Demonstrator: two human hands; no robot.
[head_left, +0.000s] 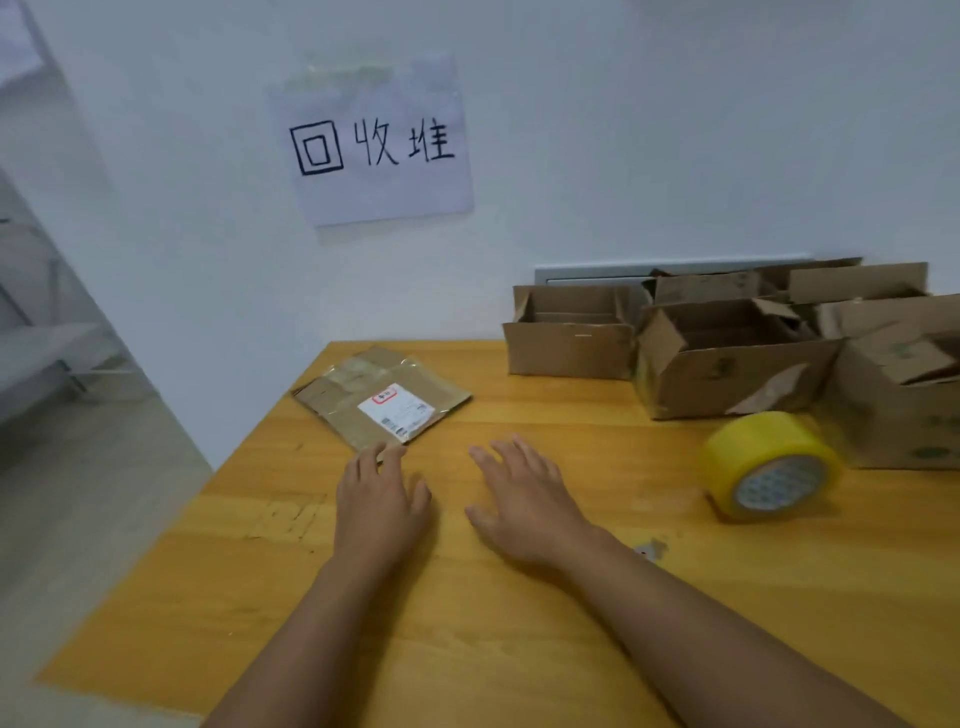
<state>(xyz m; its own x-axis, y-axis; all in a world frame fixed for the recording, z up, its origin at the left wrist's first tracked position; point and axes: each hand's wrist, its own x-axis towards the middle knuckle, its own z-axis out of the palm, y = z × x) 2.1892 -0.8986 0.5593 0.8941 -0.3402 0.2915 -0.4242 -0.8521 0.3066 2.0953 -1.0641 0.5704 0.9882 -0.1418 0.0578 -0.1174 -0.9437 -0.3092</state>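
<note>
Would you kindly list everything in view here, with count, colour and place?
flat box: one, brown with a white label, far left of the table
open boxes: at least four, brown, far right of the table by the wall
tape roll: one, yellow, on the table in front of the open boxes
sign: one, white with black writing, on the wall
table: one, yellow wood, under it all
left hand: one, fingers straight, fingertips at the flat box's near corner
right hand: one, fingers spread, low over the table beside the left hand
</note>
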